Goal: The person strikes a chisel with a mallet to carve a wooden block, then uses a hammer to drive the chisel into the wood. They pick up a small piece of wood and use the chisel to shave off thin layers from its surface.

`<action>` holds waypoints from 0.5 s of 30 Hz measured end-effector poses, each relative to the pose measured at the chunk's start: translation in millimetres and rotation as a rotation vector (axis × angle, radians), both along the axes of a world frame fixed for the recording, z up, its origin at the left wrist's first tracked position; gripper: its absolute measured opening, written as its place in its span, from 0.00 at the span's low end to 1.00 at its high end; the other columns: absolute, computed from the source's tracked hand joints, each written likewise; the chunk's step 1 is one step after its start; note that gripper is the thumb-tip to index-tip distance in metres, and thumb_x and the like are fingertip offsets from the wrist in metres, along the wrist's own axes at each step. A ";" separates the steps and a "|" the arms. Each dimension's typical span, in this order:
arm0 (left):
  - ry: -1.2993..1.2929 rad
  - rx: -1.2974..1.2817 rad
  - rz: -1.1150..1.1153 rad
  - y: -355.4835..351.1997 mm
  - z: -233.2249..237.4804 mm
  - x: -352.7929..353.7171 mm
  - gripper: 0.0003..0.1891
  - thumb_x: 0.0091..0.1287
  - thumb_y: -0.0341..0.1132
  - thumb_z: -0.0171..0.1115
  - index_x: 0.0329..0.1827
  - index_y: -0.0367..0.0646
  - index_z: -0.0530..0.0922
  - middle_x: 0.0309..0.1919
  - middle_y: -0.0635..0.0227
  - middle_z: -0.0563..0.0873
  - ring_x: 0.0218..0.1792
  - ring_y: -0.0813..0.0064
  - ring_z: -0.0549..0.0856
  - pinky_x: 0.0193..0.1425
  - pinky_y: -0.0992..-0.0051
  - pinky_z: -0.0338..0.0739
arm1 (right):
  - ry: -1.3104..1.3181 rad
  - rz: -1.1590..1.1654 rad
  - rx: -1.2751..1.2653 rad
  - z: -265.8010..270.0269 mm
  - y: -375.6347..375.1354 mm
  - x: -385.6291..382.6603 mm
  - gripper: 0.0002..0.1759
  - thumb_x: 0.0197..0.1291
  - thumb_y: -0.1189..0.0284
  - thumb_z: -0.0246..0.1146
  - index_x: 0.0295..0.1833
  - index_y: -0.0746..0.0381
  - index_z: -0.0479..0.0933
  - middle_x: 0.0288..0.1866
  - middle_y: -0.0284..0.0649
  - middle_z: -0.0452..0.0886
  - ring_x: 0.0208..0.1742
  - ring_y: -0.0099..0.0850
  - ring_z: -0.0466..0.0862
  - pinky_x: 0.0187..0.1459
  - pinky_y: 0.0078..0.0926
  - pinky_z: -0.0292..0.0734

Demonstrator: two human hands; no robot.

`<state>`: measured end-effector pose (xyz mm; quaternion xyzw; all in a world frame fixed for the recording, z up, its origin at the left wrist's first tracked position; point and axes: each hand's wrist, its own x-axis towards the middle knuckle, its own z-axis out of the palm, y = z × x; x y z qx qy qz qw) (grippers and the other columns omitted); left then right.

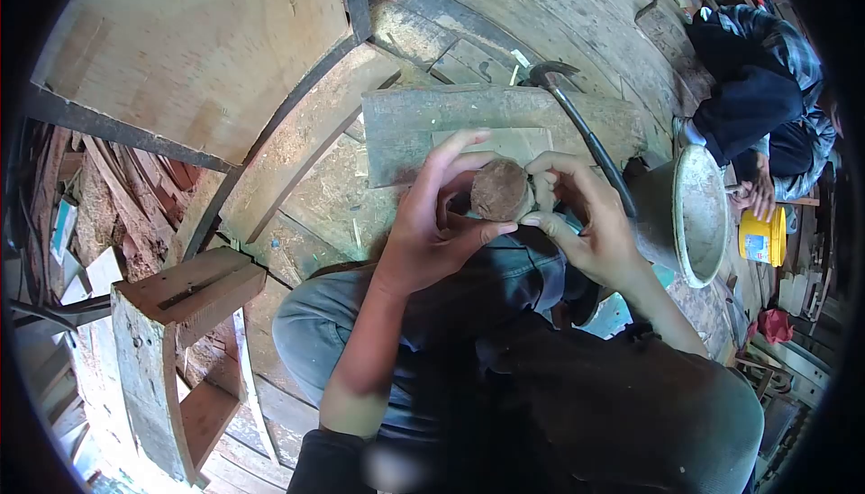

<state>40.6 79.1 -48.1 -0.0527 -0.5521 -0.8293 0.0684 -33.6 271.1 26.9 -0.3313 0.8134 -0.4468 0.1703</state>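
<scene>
A round, rough brown lump (499,190) is held up between my two hands, above my knees; its material is hard to make out. My left hand (437,210) curls around its left side, with the thumb along the lower edge. On the other side, my right hand (581,215) pinches at a greyish part by the lump's right edge. Beyond them lies a worn wooden board (405,125) on the floor, with a smaller flat piece of wood on it. A hammer (586,132) with a dark handle rests across the board's right end.
A large grey bucket (656,195) stands to the right, near my right forearm. Farther right are a yellow bucket (755,238) and a seated person (752,102). At left are a wooden stool-like frame (149,350), a plywood panel (198,44) and wood scraps.
</scene>
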 end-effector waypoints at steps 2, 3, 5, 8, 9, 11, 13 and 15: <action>0.011 -0.004 0.000 0.4 -0.2 -0.6 0.47 0.57 0.18 0.74 0.78 0.43 0.56 0.73 0.61 0.69 0.67 0.69 0.78 0.53 0.79 0.87 | -0.010 0.004 0.002 -1.2 0.7 0.1 0.28 0.59 0.80 0.71 0.64 0.62 0.72 0.40 0.38 0.78 0.42 0.28 0.80 0.49 0.29 0.79; 0.023 -0.007 0.001 0.8 -0.3 -0.9 0.46 0.57 0.18 0.74 0.78 0.43 0.57 0.73 0.61 0.69 0.67 0.69 0.78 0.52 0.79 0.87 | -0.019 0.009 0.004 -1.6 1.2 0.0 0.27 0.59 0.80 0.71 0.64 0.62 0.71 0.38 0.38 0.77 0.42 0.29 0.79 0.49 0.29 0.79; 0.031 -0.017 -0.004 1.0 -1.4 -1.3 0.46 0.57 0.17 0.74 0.78 0.43 0.57 0.72 0.61 0.69 0.66 0.69 0.79 0.52 0.79 0.87 | -0.034 0.020 0.002 -1.5 2.0 -0.5 0.27 0.60 0.81 0.70 0.64 0.62 0.71 0.37 0.37 0.75 0.40 0.29 0.78 0.48 0.28 0.78; 0.039 -0.029 0.020 1.7 -2.4 -2.5 0.46 0.58 0.17 0.73 0.78 0.43 0.57 0.72 0.60 0.69 0.65 0.69 0.79 0.51 0.80 0.87 | -0.047 0.018 -0.004 -1.4 -0.6 2.8 0.26 0.61 0.83 0.68 0.63 0.62 0.71 0.34 0.36 0.71 0.37 0.27 0.75 0.47 0.25 0.77; 0.039 -0.029 0.046 2.0 -2.3 -2.7 0.46 0.58 0.17 0.73 0.78 0.43 0.57 0.72 0.60 0.69 0.64 0.69 0.80 0.51 0.80 0.87 | -0.043 0.003 -0.005 -1.2 -1.5 3.7 0.25 0.62 0.84 0.67 0.63 0.62 0.71 0.33 0.35 0.69 0.36 0.26 0.73 0.46 0.24 0.76; 0.035 -0.010 0.036 1.8 0.4 -3.3 0.46 0.58 0.17 0.73 0.78 0.43 0.57 0.73 0.60 0.69 0.64 0.69 0.80 0.51 0.80 0.88 | -0.069 -0.012 -0.025 -0.9 -0.9 2.9 0.25 0.62 0.85 0.66 0.64 0.62 0.71 0.33 0.35 0.69 0.36 0.25 0.73 0.46 0.22 0.76; 0.029 0.010 0.024 2.4 1.1 -3.0 0.46 0.58 0.16 0.73 0.78 0.43 0.57 0.73 0.60 0.68 0.64 0.69 0.79 0.51 0.80 0.88 | -0.098 -0.030 -0.044 -0.5 0.8 2.6 0.25 0.62 0.86 0.66 0.64 0.62 0.71 0.33 0.34 0.69 0.36 0.23 0.73 0.45 0.21 0.75; 0.013 0.007 0.050 3.4 0.9 -3.5 0.46 0.58 0.16 0.73 0.78 0.43 0.56 0.70 0.60 0.71 0.64 0.70 0.79 0.49 0.81 0.87 | -0.043 -0.022 -0.065 0.8 1.9 0.8 0.26 0.62 0.86 0.66 0.65 0.63 0.71 0.34 0.34 0.69 0.35 0.21 0.72 0.45 0.21 0.75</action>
